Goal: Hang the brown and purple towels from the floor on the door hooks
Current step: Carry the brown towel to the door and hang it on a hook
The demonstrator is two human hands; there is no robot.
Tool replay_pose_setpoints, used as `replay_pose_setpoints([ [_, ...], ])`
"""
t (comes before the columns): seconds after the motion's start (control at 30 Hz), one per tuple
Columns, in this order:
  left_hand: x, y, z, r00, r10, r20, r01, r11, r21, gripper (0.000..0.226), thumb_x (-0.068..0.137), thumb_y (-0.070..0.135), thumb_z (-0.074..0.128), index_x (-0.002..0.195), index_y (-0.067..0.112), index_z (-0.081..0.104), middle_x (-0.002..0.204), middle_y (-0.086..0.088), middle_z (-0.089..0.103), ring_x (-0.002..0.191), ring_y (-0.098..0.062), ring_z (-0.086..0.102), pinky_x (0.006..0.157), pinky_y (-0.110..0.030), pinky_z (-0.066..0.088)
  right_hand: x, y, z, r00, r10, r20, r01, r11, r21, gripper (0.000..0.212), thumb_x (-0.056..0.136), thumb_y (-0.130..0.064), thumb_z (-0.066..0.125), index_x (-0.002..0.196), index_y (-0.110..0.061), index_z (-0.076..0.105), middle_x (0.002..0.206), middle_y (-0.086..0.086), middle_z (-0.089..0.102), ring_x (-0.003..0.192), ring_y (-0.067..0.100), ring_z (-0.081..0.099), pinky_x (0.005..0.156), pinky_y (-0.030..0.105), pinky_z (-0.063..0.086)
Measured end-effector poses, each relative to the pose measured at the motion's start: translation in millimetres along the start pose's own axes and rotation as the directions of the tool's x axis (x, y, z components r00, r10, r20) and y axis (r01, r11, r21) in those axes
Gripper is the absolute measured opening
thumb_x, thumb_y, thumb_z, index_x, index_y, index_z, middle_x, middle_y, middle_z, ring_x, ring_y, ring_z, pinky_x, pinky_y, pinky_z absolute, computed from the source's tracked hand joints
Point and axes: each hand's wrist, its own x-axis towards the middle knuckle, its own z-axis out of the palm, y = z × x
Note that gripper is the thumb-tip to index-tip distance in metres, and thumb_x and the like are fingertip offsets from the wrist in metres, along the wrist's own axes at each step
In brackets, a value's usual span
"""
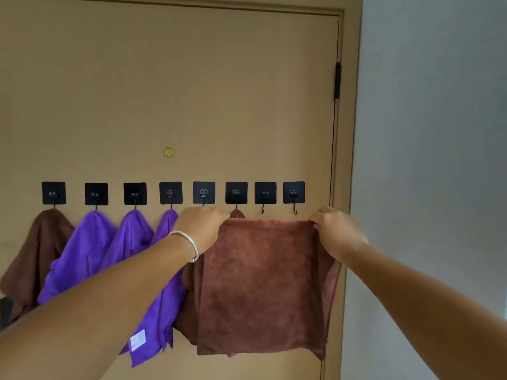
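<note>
While both hands pinch its top corners, the brown towel (260, 286) hangs spread flat against the door (192, 91), the left hand (201, 229) at 9 o'clock of it, the right hand (336, 234) at 3. Above run 8 black hooks (294, 193); 3 purple towels (90, 253) hang at 9 o'clock.

You find no text, brand, number or sign here that can be read. The one candidate is the small white label (138, 339) sewn near the lower corner of a purple towel (82, 250) hanging on the door (192, 91); it carries faint marks, but they are too small and blurred for you to make out a single letter. The black hook plates (203, 192) show only their metal fittings, no lettering.
</note>
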Motion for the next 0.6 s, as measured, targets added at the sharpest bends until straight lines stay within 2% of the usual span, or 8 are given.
replay_pose_setpoints([
  [0.07, 13, -3, 7, 0.999, 0.04, -0.038, -0.042, 0.998, -0.05, 0.037, 0.088, 0.004, 0.044, 0.104, 0.034, 0.058, 0.09, 0.008, 0.063, 0.078, -0.019, 0.061, 0.06, -0.033, 0.045, 15, 1, 7, 1.0, -0.018, -0.008, 0.018, 1.0, -0.02, 0.024, 0.091, -0.004, 0.044, 0.098, -0.023, 0.057, 0.081, -0.004, 0.05, 0.067, 0.018, 0.051, 0.054, 0.03, 0.042],
  [0.13, 26, -4, 11, 0.995, 0.081, -0.058, -0.084, 0.995, -0.051, 0.052, 0.085, -0.001, 0.046, 0.121, 0.036, 0.046, 0.096, 0.007, 0.061, 0.075, -0.021, 0.06, 0.06, -0.035, 0.046, 28, 2, 13, 0.999, -0.051, -0.003, 0.051, 0.999, -0.017, 0.025, 0.083, -0.003, 0.046, 0.096, -0.025, 0.044, 0.072, -0.007, 0.044, 0.06, 0.016, 0.047, 0.049, 0.031, 0.04],
  [0.23, 45, -4, 21, 0.986, 0.163, -0.046, -0.156, 0.98, 0.121, 0.052, 0.084, -0.001, 0.047, 0.125, 0.029, 0.037, 0.107, -0.001, 0.051, 0.068, -0.024, 0.052, 0.065, -0.036, 0.045, 47, 7, 21, 0.973, -0.229, 0.018, 0.229, 0.974, 0.002, 0.03, 0.081, -0.009, 0.047, 0.089, -0.03, 0.028, 0.078, -0.006, 0.043, 0.064, 0.018, 0.047, 0.051, 0.031, 0.039],
  [0.3, 56, -3, 26, 0.978, 0.209, 0.015, -0.207, 0.955, 0.213, 0.047, 0.087, 0.002, 0.046, 0.125, 0.027, 0.037, 0.103, -0.003, 0.046, 0.072, -0.025, 0.05, 0.074, -0.04, 0.045, 62, 11, 25, 0.939, -0.341, 0.036, 0.342, 0.939, -0.042, 0.021, 0.084, -0.015, 0.045, 0.095, -0.031, 0.038, 0.092, -0.004, 0.046, 0.072, 0.017, 0.045, 0.054, 0.029, 0.034],
  [0.37, 66, -3, 30, 0.976, 0.21, 0.056, -0.217, 0.944, 0.248, 0.051, 0.089, 0.003, 0.045, 0.129, 0.032, 0.036, 0.096, -0.002, 0.041, 0.074, -0.025, 0.045, 0.076, -0.039, 0.042, 76, 14, 32, 0.933, -0.358, 0.047, 0.359, 0.932, -0.041, 0.03, 0.089, -0.017, 0.042, 0.114, -0.031, 0.052, 0.103, -0.002, 0.048, 0.077, 0.016, 0.041, 0.06, 0.028, 0.03],
  [0.47, 78, 0, 35, 0.98, 0.162, 0.114, -0.189, 0.938, 0.291, 0.071, 0.088, 0.001, 0.043, 0.144, 0.041, 0.022, 0.113, -0.006, 0.043, 0.089, -0.027, 0.05, 0.073, -0.037, 0.029, 89, 10, 45, 0.944, -0.325, 0.061, 0.328, 0.943, -0.057, 0.043, 0.094, -0.018, 0.037, 0.133, -0.033, 0.047, 0.107, 0.0, 0.047, 0.082, 0.019, 0.044, 0.064, 0.029, 0.034],
  [0.53, 88, 6, 38, 0.982, 0.112, 0.154, -0.155, 0.937, 0.312, 0.071, 0.089, 0.004, 0.043, 0.146, 0.04, 0.022, 0.121, -0.008, 0.042, 0.095, -0.027, 0.052, 0.073, -0.038, 0.028, 97, 6, 52, 0.948, -0.31, 0.065, 0.315, 0.944, -0.095, 0.044, 0.095, -0.016, 0.044, 0.136, -0.031, 0.044, 0.106, 0.002, 0.045, 0.083, 0.02, 0.045, 0.065, 0.032, 0.041],
  [0.6, 100, 13, 40, 0.981, 0.053, 0.186, -0.116, 0.932, 0.344, 0.065, 0.088, 0.008, 0.048, 0.143, 0.037, 0.029, 0.121, -0.009, 0.042, 0.093, -0.026, 0.053, 0.071, -0.037, 0.03, 104, 0, 56, 0.96, -0.269, 0.081, 0.277, 0.953, -0.122, 0.044, 0.095, -0.015, 0.044, 0.137, -0.027, 0.043, 0.107, 0.005, 0.044, 0.085, 0.022, 0.047, 0.065, 0.033, 0.042],
])
